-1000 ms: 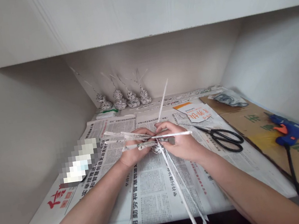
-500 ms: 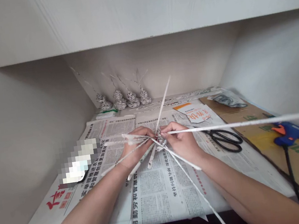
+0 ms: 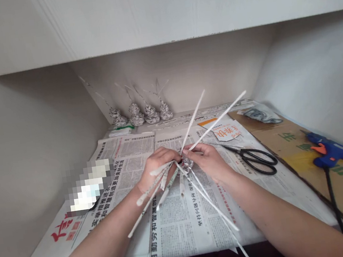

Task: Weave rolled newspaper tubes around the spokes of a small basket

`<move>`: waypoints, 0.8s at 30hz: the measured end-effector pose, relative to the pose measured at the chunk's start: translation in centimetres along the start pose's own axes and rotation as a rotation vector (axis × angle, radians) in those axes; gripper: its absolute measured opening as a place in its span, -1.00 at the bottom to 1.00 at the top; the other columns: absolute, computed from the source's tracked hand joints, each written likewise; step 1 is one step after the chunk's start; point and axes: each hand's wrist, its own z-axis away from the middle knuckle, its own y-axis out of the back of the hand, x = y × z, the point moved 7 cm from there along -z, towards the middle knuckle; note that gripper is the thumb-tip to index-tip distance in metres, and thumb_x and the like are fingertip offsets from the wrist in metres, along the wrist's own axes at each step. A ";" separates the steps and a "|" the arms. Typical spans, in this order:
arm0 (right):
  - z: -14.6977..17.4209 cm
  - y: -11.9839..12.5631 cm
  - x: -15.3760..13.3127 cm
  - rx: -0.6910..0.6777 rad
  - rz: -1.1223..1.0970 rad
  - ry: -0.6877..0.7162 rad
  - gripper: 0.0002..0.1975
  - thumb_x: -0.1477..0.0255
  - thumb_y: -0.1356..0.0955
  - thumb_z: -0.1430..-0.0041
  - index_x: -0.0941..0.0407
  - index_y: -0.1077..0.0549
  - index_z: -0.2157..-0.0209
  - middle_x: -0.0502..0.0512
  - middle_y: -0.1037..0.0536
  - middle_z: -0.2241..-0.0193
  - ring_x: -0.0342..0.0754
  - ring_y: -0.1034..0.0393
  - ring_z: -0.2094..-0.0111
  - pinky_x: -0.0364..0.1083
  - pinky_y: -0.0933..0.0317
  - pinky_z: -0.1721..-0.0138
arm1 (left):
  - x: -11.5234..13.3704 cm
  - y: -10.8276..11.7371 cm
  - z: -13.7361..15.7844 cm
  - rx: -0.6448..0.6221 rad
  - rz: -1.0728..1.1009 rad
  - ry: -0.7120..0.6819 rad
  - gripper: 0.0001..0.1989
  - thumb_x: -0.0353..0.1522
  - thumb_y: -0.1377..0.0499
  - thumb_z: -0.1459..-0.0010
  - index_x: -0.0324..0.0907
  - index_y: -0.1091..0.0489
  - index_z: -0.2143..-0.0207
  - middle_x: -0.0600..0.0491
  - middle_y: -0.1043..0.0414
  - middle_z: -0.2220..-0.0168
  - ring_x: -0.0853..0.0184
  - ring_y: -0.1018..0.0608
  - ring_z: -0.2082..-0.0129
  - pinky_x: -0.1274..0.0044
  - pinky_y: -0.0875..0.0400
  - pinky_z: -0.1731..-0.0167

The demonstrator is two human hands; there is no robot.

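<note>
Over the newspaper, my left hand [image 3: 157,167] is closed around a small woven piece of rolled paper [image 3: 189,162]. Thin paper tubes fan out from it, several toward the lower left and a long one [image 3: 214,205] down toward the table's front edge. My right hand [image 3: 210,163] touches the piece's right side, thumb and fingers pinching a white paper tube [image 3: 221,117] that slants up to the right. Another paper tube [image 3: 194,119] stands up between the hands. My fingers hide much of the woven part.
Newspaper sheets [image 3: 180,233] cover the table. Black-handled scissors [image 3: 257,161] lie right of my hands, near a torn card [image 3: 227,131]. A blue glue gun [image 3: 334,150] rests on cardboard [image 3: 294,141]. Several woven paper gourds [image 3: 152,115] stand at the back. A blurred-out object [image 3: 92,186] lies left.
The tube in my right hand has swung from pointing level right to slanting up and away. The tubes at my left hand now droop lower, and the woven piece has turned slightly.
</note>
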 end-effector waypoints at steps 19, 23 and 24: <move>0.5 -0.5 -1.4 -0.047 0.143 0.188 -0.85 0.32 -0.38 -0.08 0.12 -0.47 0.39 -0.02 -0.48 0.51 -0.15 -0.31 0.54 -0.16 -0.17 0.50 | 1.2 0.1 0.3 0.014 -0.072 -0.017 -0.90 -0.42 -0.13 -0.17 -0.18 -0.45 0.32 0.02 -0.52 0.36 0.31 -0.52 0.33 0.47 -0.41 0.25; 0.5 -0.8 -2.1 -0.130 0.181 0.245 -0.88 0.36 -0.38 -0.09 0.12 -0.49 0.38 0.01 -0.51 0.47 -0.12 -0.36 0.48 -0.15 -0.22 0.44 | 0.3 0.5 0.2 0.068 0.022 0.143 -0.94 -0.39 -0.21 -0.09 -0.17 -0.48 0.35 0.05 -0.52 0.38 0.34 -0.54 0.35 0.52 -0.42 0.30; 0.5 -0.7 -2.3 -0.141 0.189 0.261 -0.89 0.36 -0.38 -0.09 0.12 -0.50 0.39 0.02 -0.52 0.46 -0.11 -0.37 0.46 -0.14 -0.23 0.42 | 0.0 0.4 0.2 0.074 0.039 0.191 -0.95 -0.40 -0.22 -0.07 -0.17 -0.48 0.37 0.06 -0.52 0.39 0.35 -0.54 0.37 0.53 -0.42 0.32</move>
